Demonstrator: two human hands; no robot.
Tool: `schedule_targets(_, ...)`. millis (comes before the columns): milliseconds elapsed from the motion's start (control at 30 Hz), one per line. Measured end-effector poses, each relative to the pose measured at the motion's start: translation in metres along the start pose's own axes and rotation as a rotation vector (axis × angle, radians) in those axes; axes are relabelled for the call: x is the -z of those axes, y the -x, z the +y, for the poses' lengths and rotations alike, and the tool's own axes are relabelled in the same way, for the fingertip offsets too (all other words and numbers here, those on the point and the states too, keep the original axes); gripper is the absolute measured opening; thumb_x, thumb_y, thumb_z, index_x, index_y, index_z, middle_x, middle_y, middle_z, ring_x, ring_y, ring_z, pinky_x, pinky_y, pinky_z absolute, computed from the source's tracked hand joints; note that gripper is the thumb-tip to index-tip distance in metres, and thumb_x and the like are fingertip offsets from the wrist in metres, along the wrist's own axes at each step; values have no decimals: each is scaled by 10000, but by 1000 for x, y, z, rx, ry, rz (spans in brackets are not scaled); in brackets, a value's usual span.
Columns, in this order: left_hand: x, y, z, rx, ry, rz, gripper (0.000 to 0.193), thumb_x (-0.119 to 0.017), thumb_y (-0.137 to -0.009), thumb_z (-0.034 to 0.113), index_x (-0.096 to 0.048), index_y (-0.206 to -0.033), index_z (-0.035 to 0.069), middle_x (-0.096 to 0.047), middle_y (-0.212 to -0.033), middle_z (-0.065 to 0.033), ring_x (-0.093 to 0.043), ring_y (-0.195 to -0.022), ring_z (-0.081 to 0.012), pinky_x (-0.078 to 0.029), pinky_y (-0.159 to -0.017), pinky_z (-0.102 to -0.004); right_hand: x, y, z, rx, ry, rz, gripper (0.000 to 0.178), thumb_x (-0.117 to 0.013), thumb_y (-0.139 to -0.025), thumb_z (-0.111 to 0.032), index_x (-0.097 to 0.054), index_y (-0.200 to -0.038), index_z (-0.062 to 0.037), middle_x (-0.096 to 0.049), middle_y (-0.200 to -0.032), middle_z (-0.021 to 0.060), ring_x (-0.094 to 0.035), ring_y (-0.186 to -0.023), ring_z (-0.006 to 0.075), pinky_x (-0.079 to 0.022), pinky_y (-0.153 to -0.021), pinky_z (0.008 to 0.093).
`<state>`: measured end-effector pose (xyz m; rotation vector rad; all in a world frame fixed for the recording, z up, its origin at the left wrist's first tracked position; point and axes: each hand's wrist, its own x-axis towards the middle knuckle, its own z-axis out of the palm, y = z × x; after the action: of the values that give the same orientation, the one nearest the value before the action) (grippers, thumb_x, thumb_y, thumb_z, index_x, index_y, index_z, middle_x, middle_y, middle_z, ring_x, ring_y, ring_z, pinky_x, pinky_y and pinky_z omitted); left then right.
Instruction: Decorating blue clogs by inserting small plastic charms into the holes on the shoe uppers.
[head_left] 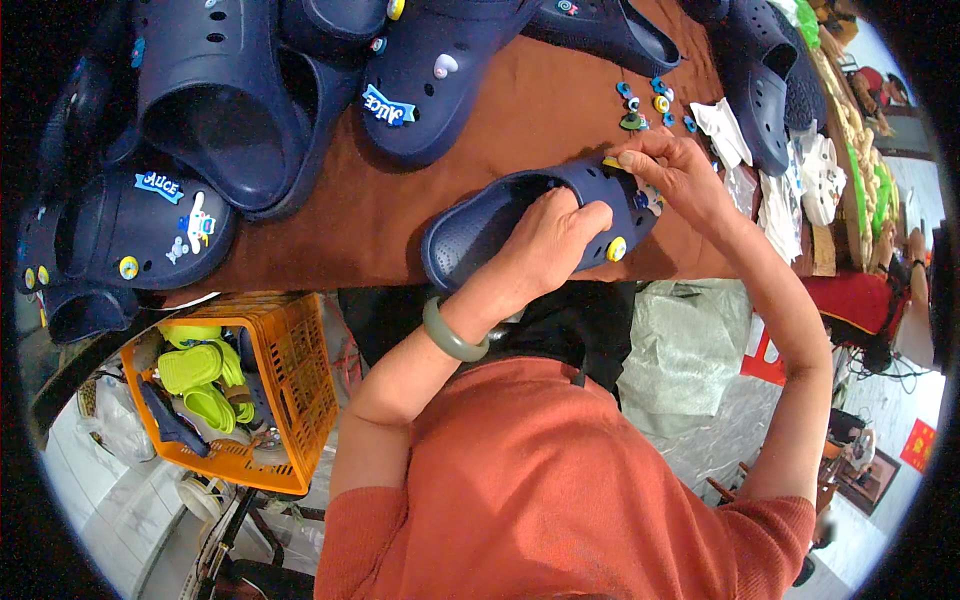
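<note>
A navy-blue clog (465, 235) lies on the brown cloth in front of me, its toe pointing right. My left hand (555, 240), with a green bangle at the wrist, reaches into the clog's opening and grips its upper; the fingertips are hidden inside. At the far side of the toe, my right hand (675, 175) pinches a small yellow shoe charm (612, 163) against the upper. A round yellow-and-white charm (616, 248) sits on the clog's near side. Another charm, partly covered by the right hand, shows on the toe. Loose small charms (660, 104) lie just beyond the right hand.
Several decorated navy clogs (420, 85) crowd the table's left and far side. White packets (722, 130) and a white clog (822, 178) lie at the right. An orange crate (300, 390) with lime-green clogs stands below left; a pale sack (680, 350) is below right.
</note>
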<state>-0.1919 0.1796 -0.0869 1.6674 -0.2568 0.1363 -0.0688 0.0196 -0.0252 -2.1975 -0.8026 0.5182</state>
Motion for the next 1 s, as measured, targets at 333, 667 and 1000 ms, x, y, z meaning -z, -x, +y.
schedule_targets(333,1,3,-8,-105,-113,3,149,-543,-828,199,-543,-855,52,-545,-831,-219,-539,-778,-405,-418,-657,-455,2,-7,0,-167,-18,-49,317,-643,-887,-322,-679,-851,-9,-545,-647,-19,-465,-601,63,-409,-539,275)
schedule_targets(667,2,4,0,75,-118,-28,140,-528,-825,162,-556,-814,26,-564,-807,-185,-548,-730,-303,-422,-640,-394,13,3,-7,204,175,-88,167,-714,-788,-131,-662,-922,-45,-660,-943,67,-598,-923,227,-438,-855,344)
schedule_targets(1000,-6,9,12,0,54,-23,106,-522,-824,126,-523,-810,21,-540,-843,-190,-537,-763,-375,-417,-635,-455,26,-18,-21,305,174,-359,231,-769,-715,-243,-662,-806,-59,-647,-788,64,-609,-807,235,-458,-741,359)
